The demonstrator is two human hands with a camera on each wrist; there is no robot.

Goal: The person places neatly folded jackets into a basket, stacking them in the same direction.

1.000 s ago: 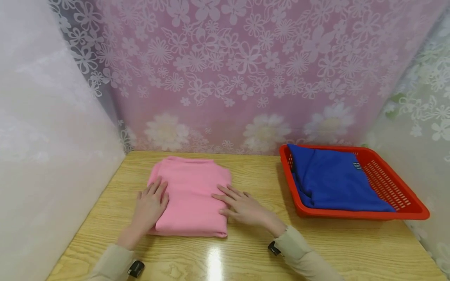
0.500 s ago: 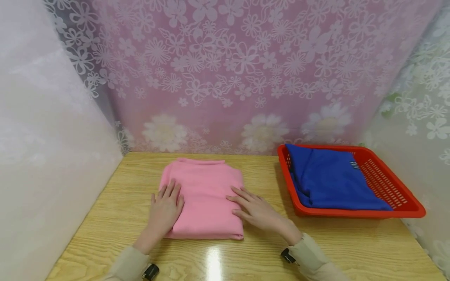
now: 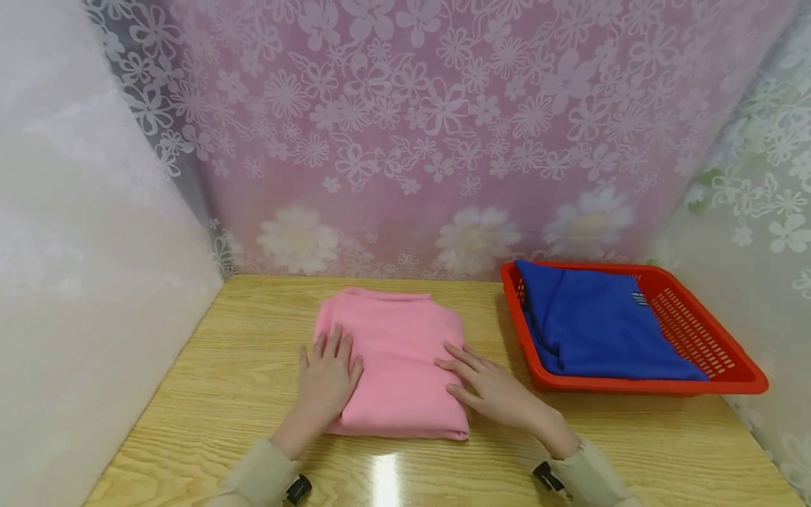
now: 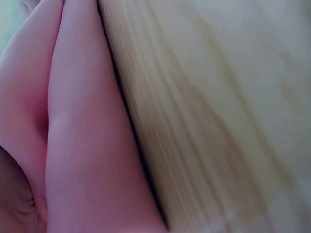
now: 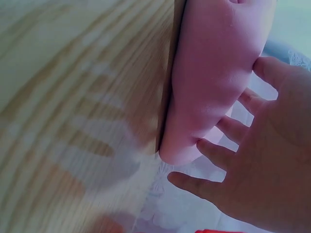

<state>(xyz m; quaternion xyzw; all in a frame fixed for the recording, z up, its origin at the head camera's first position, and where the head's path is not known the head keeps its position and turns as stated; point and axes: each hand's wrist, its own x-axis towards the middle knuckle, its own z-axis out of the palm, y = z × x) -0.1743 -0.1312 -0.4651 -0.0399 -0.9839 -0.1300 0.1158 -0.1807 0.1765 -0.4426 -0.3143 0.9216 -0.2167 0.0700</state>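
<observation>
A folded pink garment [image 3: 402,366] lies flat on the wooden table, roughly square, with a thick rolled fold along its near edge. My left hand [image 3: 326,384] rests on its left side, fingers straight and pointing away from me. On the opposite side, my right hand [image 3: 497,391] touches the garment with extended, spread fingers. The right wrist view shows several fingertips [image 5: 206,145] denting the pink cloth while the little finger stays off it. In the left wrist view only a small part of the left hand [image 4: 17,199] shows beside the folds.
To the right, a red plastic basket [image 3: 747,377] holds a folded blue garment [image 3: 602,324] with a small striped patch. Bare wooden table [image 3: 209,394] shows left of the pink garment. A pink floral curtain [image 3: 405,141] closes off the back, with pale sheets at both sides.
Both hands and the pink garment have slid together to the right across the table, closer to the red basket. The garment has kept its folded shape.
</observation>
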